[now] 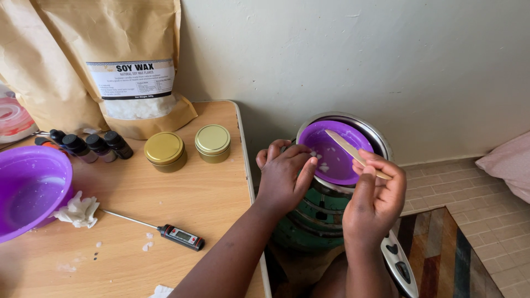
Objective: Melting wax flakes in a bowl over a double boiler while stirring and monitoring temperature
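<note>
Nearest the camera, the right hand (371,201) is closed around the lower end of a flat, pale wooden stirring stick (353,153), which is held at a slant so that its far tip reaches over the small purple plastic bowl (333,152). The left hand (281,176) is curled against the near left rim of that bowl, with the fingers bent inward; nothing can be made out between them, though the palm side is hidden. The purple bowl is seated inside a round steel pot (381,144), which rests on a dark green stand (314,218). A few white flakes of wax (321,165) lie on the bowl's floor, apparently in a thin film of liquid, though that cannot be told for certain from this angle. The step in hand is judged to be the melting and stirring of the wax, with the bowl steadied by one hand; what is called for next is judged to be a lowering of the stick's tip to the flakes while the bowl is kept from tipping. On the light wooden table (193,204) to the left, a black probe thermometer (165,232) is laid beside a larger purple plastic basin (27,187) and a crumpled white tissue (79,211). Farther back stand two round gold tins (187,146), a row of small dark dropper bottles (91,145) and a brown paper pouch of white wax flakes (124,60).
</note>
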